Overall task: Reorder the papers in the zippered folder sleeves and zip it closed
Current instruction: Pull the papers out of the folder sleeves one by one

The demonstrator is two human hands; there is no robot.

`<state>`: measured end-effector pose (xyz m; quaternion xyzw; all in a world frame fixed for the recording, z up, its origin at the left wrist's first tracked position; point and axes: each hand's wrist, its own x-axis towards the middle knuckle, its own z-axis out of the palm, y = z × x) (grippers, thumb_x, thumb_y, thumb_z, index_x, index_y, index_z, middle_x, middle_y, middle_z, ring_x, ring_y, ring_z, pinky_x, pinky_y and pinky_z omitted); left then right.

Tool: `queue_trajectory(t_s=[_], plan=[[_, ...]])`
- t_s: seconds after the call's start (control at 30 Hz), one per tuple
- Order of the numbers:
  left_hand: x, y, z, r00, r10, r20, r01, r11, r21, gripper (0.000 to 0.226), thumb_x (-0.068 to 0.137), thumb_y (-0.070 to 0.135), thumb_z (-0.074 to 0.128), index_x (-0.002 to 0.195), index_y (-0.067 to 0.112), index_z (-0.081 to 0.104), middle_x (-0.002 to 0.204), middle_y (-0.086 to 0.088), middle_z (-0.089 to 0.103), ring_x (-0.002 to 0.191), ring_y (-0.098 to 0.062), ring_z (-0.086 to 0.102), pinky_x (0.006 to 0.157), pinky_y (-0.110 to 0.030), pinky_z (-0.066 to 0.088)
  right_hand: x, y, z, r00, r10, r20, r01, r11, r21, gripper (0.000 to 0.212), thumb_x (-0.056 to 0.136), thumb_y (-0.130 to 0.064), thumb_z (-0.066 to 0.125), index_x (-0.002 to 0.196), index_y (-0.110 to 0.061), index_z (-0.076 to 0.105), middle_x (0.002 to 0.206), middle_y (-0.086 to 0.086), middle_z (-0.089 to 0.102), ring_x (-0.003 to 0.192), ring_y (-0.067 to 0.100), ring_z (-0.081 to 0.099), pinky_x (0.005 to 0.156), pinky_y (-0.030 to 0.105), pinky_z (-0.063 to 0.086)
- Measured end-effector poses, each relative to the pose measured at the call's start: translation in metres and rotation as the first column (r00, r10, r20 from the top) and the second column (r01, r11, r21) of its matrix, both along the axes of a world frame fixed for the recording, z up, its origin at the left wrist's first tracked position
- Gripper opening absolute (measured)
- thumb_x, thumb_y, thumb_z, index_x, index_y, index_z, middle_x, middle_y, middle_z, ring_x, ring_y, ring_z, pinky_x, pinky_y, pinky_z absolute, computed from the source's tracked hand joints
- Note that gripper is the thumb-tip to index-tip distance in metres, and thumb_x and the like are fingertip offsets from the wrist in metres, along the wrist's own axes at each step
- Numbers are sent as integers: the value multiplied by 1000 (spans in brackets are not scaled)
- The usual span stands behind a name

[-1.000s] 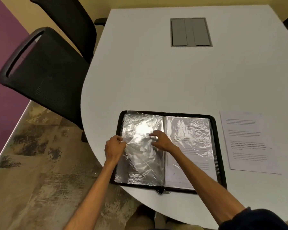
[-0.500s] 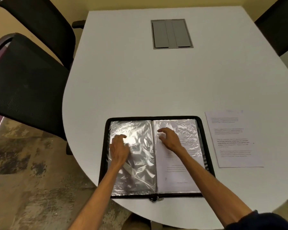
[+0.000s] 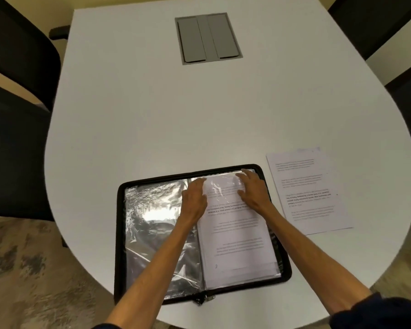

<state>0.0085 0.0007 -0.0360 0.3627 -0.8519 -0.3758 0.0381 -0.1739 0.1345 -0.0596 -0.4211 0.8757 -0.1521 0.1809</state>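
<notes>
We have two bare hands, the left hand (image 3: 195,200) and the right hand (image 3: 253,193), each at the end of a long bare forearm. We wear a dark navy top. Its right sleeve (image 3: 377,313) sits bunched in soft folds past the near edge of the table (image 3: 223,115); of the left sleeve (image 3: 105,326) we see only a thin dark sliver.

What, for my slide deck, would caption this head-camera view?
Left hand and right hand touch the right sleeve of the open zippered folder; a loose sheet lies beside it.
</notes>
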Motion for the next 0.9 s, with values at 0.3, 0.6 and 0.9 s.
queue_trajectory(t_s=[0.3,0.6,0.9], plan=[[-16,24,-14,957,-115,265,141,987,-82,77,93,8,49,156,14,6,149,-9,33,141,-25,24,113,-59,17,-6,4,-6,997,17,-69,-15,999,29,53,89,-17,60,140,-22,47,125,3,64,118,27,52,99,46,39],[-20,14,-18,952,-119,283,159,980,-122,53,96,17,48,148,23,38,124,-5,44,124,-21,38,107,-46,23,-13,-9,4,1000,-9,-10,9,1000,25,37,103,-32,41,137,-19,51,91,11,71,81,27,66,79,36,49],[-16,13,-19,963,-104,250,139,982,-126,41,95,16,47,136,20,53,119,-4,48,119,-20,40,101,-42,27,-17,-25,2,999,-41,-18,43,994,101,37,85,-27,70,119,-18,60,116,7,57,104,25,56,84,37,47]])
